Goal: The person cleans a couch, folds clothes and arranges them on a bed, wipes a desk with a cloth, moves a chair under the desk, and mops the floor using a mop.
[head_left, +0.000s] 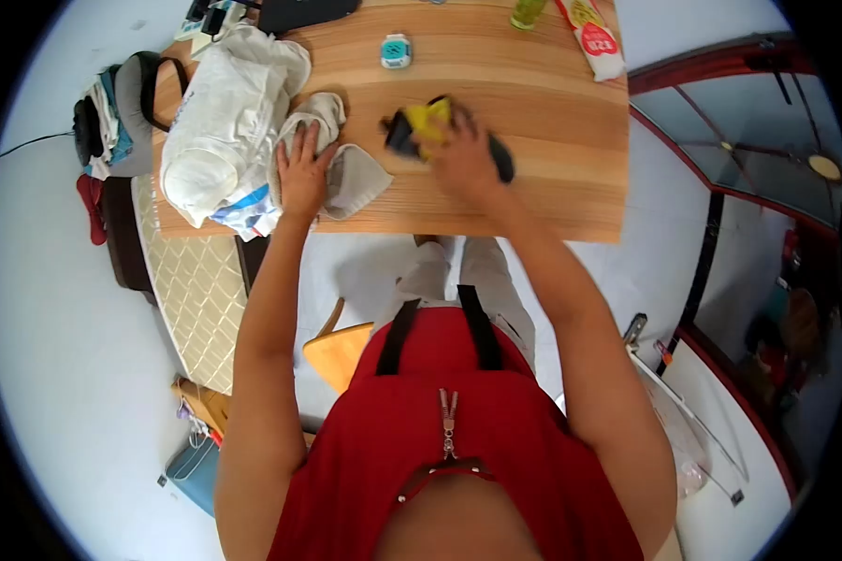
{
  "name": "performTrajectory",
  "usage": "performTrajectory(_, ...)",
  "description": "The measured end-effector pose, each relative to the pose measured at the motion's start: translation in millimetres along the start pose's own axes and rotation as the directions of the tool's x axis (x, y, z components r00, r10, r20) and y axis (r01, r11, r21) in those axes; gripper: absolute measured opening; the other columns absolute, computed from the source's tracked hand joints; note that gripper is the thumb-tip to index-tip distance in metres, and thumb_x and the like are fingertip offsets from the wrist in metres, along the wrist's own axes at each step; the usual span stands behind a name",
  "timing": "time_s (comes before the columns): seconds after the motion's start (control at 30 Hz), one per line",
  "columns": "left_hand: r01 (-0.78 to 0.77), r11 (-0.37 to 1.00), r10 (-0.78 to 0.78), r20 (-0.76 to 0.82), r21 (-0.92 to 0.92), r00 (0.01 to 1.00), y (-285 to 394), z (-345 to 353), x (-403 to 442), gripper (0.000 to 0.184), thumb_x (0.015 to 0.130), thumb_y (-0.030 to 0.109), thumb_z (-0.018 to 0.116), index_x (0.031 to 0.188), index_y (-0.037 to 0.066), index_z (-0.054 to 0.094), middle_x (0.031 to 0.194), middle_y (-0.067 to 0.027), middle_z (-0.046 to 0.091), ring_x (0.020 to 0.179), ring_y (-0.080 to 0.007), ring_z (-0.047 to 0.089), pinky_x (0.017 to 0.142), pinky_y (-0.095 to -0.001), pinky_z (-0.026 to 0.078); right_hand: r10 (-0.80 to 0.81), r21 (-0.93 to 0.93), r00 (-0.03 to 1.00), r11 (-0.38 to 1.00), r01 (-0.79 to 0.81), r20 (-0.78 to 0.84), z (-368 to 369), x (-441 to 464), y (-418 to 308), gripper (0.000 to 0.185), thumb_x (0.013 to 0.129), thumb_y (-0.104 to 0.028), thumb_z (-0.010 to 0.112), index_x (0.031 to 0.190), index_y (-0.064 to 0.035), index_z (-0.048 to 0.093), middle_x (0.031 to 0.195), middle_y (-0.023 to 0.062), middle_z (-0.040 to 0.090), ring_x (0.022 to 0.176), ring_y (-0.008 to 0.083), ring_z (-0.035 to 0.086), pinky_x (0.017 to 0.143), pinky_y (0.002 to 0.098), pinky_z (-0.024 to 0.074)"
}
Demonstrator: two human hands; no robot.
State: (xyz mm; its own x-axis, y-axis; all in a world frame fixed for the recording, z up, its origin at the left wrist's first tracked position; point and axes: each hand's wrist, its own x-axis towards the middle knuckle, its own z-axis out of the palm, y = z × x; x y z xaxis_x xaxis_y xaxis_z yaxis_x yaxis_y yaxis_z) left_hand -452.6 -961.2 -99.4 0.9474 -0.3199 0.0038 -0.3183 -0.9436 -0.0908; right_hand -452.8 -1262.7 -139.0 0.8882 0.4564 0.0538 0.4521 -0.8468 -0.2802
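Observation:
On the wooden table (552, 131), my left hand (303, 170) lies with fingers spread on a crumpled beige cloth (357, 179). Directly left of it is a bulky white bag or bundle (229, 112) with a blue patch near its lower end. My right hand (462, 161) is blurred by motion, over a black and yellow object (428, 122) near the middle of the table. A dark part of that object, or a separate dark item, shows right of the hand. Whether the fingers grip it is unclear.
A small white and teal container (396, 51) stands beyond my hands. At the far right are a green item (526, 13) and a white, red and yellow packet (594, 42). A black item (304, 13) lies at the far left edge. Below is a wooden stool (337, 353).

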Motion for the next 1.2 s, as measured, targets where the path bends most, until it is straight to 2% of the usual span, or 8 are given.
performTrajectory(0.2,-0.037,0.999,0.04,-0.093,0.033,0.995,1.3,-4.2,-4.8,0.036,0.081,0.011,0.054,0.115,0.02,0.065,0.146,-0.0054,0.038,0.136,-0.0269,0.033,0.111,-0.0548,0.021,-0.385,0.112,0.92,0.92,0.375,0.078,9.7,-111.2,-61.4,0.039,0.085,-0.023,0.055,0.123,-0.0298,0.06,0.144,0.003,0.041,0.137,0.0322,0.03,0.108,0.0578,0.0245)
performTrajectory(0.53,0.033,0.948,-0.115,-0.245,-0.315,0.963,-15.4,-24.0,12.1,0.024,0.072,0.004,0.06,0.094,0.012,0.066,0.109,-0.0093,0.061,0.094,-0.0346,0.058,0.086,-0.044,0.045,0.297,0.063,0.94,0.948,-0.311,0.171,-75.7,-226.3,42.5,0.032,0.081,-0.011,0.06,0.112,-0.0179,0.065,0.132,0.0048,0.053,0.122,0.0288,0.047,0.1,0.0371,0.0387)
performTrajectory(0.6,0.056,0.881,-0.181,-0.225,-0.47,0.957,-14.9,-39.2,21.0,0.026,0.073,0.001,0.059,0.096,0.01,0.065,0.111,-0.0114,0.061,0.096,-0.0372,0.058,0.085,-0.0433,0.046,0.523,0.597,0.832,0.612,-0.518,0.186,-93.9,-218.9,47.9,0.037,0.083,-0.011,0.057,0.12,-0.0137,0.06,0.127,0.0064,0.053,0.118,0.0247,0.048,0.099,0.0312,0.0378)
performTrajectory(0.7,0.023,0.834,-0.214,-0.284,-0.552,0.935,-6.1,-50.9,30.0,0.031,0.073,-0.004,0.056,0.1,0.009,0.064,0.118,-0.0169,0.059,0.105,-0.0397,0.056,0.089,-0.0427,0.046,0.61,0.952,0.744,-0.058,-0.302,0.273,-125.8,-187.8,46.7,0.047,0.086,-0.015,0.051,0.132,-0.0052,0.048,0.121,0.0085,0.053,0.114,0.0187,0.048,0.101,0.0292,0.0344)
performTrajectory(0.77,0.028,0.847,-0.21,-0.287,-0.531,0.935,-1.6,-53.1,31.7,0.033,0.073,-0.004,0.056,0.102,0.009,0.064,0.12,-0.0189,0.058,0.109,-0.0397,0.055,0.091,-0.043,0.045,0.624,0.972,0.752,-0.051,-0.231,0.211,-142.8,-164.4,48.0,0.047,0.087,-0.016,0.051,0.133,-0.0048,0.047,0.124,0.0121,0.053,0.116,0.0229,0.049,0.101,0.0295,0.0352)
performTrajectory(0.87,0.026,0.886,-0.142,-0.217,-0.463,0.966,-10.5,-27.6,27.4,0.036,0.073,-0.005,0.054,0.104,0.009,0.064,0.121,-0.0205,0.057,0.111,-0.0397,0.053,0.095,-0.0435,0.043,0.734,0.632,0.678,0.539,-0.557,-0.028,-101.9,-160.0,88.2,0.048,0.089,-0.022,0.054,0.135,-0.0083,0.047,0.133,0.0165,0.049,0.123,0.03,0.046,0.103,0.0351,0.0345)
performTrajectory(0.97,0.084,0.877,-0.182,-0.166,-0.473,0.969,-12.0,-22.4,24.2,0.038,0.073,-0.006,0.053,0.106,0.008,0.064,0.118,-0.0196,0.058,0.11,-0.0395,0.054,0.095,-0.0424,0.043,0.368,0.068,0.845,0.926,-0.372,-0.388,-86.4,-134.1,84.6,0.05,0.086,-0.022,0.061,0.135,-0.0131,0.05,0.134,0.0142,0.048,0.125,0.0308,0.045,0.105,0.0391,0.0336)
performTrajectory(1.2,0.151,0.712,-0.348,-0.158,-0.686,0.924,-7.3,-46.5,29.4,0.033,0.075,-0.007,0.052,0.104,0.005,0.063,0.106,-0.0141,0.061,0.098,-0.0333,0.059,0.085,-0.0369,0.046,0.264,0.162,0.926,0.96,-0.227,-0.268,-15.6,-83.0,37.0,0.05,0.08,-0.033,0.064,0.128,-0.0215,0.056,0.134,0.017,0.048,0.125,0.0416,0.039,0.102,0.0578,0.0315)
